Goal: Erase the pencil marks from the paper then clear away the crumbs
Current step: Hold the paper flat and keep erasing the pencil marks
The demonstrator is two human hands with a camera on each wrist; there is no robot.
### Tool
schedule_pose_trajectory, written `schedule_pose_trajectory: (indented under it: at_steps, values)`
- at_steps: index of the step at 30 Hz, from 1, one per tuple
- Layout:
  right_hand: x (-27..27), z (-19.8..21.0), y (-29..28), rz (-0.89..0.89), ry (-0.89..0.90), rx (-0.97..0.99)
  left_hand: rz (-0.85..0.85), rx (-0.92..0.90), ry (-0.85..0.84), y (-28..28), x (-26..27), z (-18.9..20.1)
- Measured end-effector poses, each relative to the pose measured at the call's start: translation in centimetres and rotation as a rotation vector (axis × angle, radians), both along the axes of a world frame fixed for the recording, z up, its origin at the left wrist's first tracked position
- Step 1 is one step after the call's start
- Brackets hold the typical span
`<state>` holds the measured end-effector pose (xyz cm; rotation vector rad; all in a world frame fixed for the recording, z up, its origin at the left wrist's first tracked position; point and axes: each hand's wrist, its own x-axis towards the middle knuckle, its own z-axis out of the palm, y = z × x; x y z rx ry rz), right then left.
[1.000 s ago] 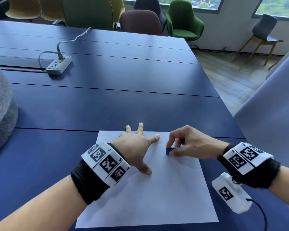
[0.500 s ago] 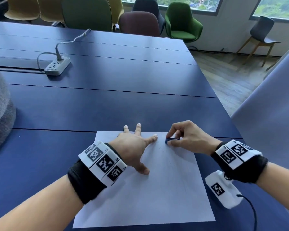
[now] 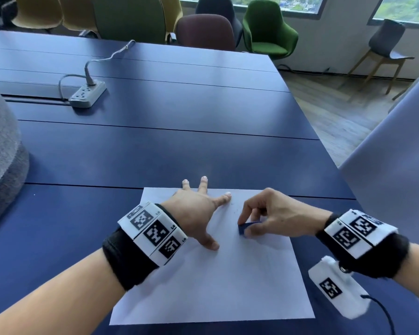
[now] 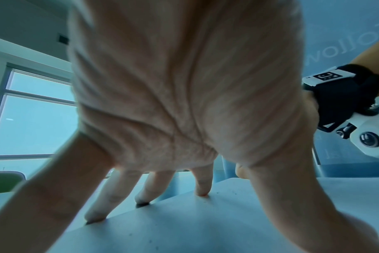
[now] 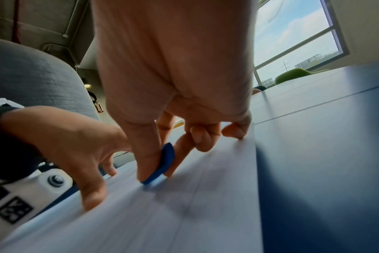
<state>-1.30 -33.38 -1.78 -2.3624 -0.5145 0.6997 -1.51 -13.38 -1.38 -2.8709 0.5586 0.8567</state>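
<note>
A white sheet of paper [image 3: 215, 281] lies on the dark blue table [image 3: 155, 153] in front of me. My left hand [image 3: 198, 211] presses flat on its upper left part, fingers spread and straight [image 4: 147, 190]. My right hand [image 3: 271, 213] pinches a small blue eraser [image 3: 243, 228] between thumb and fingers, its edge down on the paper [image 5: 184, 214]. The right wrist view shows the eraser [image 5: 160, 164] tilted against the sheet. Small dark crumbs [image 3: 232, 204] dot the paper near my left forefinger. A faint pencil line [image 5: 193, 198] crosses the sheet.
A grey power strip [image 3: 87, 94] with its cable sits at the far left of the table. A grey fabric chair back [image 3: 0, 165] stands at the left edge. Coloured chairs [image 3: 269, 30] line the far side. The table's right edge drops to a wooden floor [image 3: 336, 112].
My right hand has slid the eraser back toward me and a little left from the sheet's top edge. The left hand stays planted on the paper.
</note>
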Motion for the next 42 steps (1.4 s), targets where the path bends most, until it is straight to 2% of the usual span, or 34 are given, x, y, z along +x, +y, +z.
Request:
schedule_pose_trajectory:
  at_steps: [4, 9, 13, 15, 20, 23, 25, 29, 34, 37, 39, 42]
  values:
    - [1.5, -0.2, 0.3, -0.159, -0.153, 0.038, 0.004, -0.012, 0.002, 0.1, 0.1, -0.2]
    - [-0.3, 0.1, 0.0, 0.044, 0.027, -0.016, -0.016, 0.010, -0.012, 0.0, 0.1, -0.1]
    - [2.1, -0.2, 0.7, -0.129, -0.162, 0.039, -0.009, -0.002, -0.012, 0.1, 0.2, -0.4]
    - [2.4, -0.7, 0.9, -0.181, -0.183, 0.071, -0.010, 0.000, -0.013, 0.2, 0.2, -0.5]
    - [1.1, -0.1, 0.6, -0.007, -0.051, -0.002, -0.017, 0.012, -0.020, 0.1, 0.3, -0.4]
    - [1.1, -0.3, 0.5, -0.123, -0.151, 0.026, -0.009, 0.002, -0.015, 0.1, 0.2, -0.3]
    - [0.2, -0.6, 0.4, -0.134, -0.149, 0.061, -0.012, 0.006, -0.018, 0.1, 0.2, -0.4]
    - [-2.0, 0.0, 0.0, 0.043, 0.005, -0.020, -0.011, 0.013, -0.015, 0.0, 0.2, -0.2]
    - [-1.9, -0.3, 0.2, -0.117, -0.131, 0.038, -0.015, 0.025, -0.021, -0.1, 0.3, -0.3]
    - [-3.5, 0.3, -0.2, 0.044, 0.000, -0.015, -0.013, 0.024, -0.015, -0.1, 0.3, -0.2]
    - [-3.7, 0.7, -0.2, 0.092, 0.017, -0.056, -0.015, 0.024, -0.016, 0.0, 0.2, -0.3]
    - [-2.8, 0.0, -0.1, -0.073, -0.124, -0.019, -0.015, 0.027, -0.020, 0.0, 0.3, -0.3]
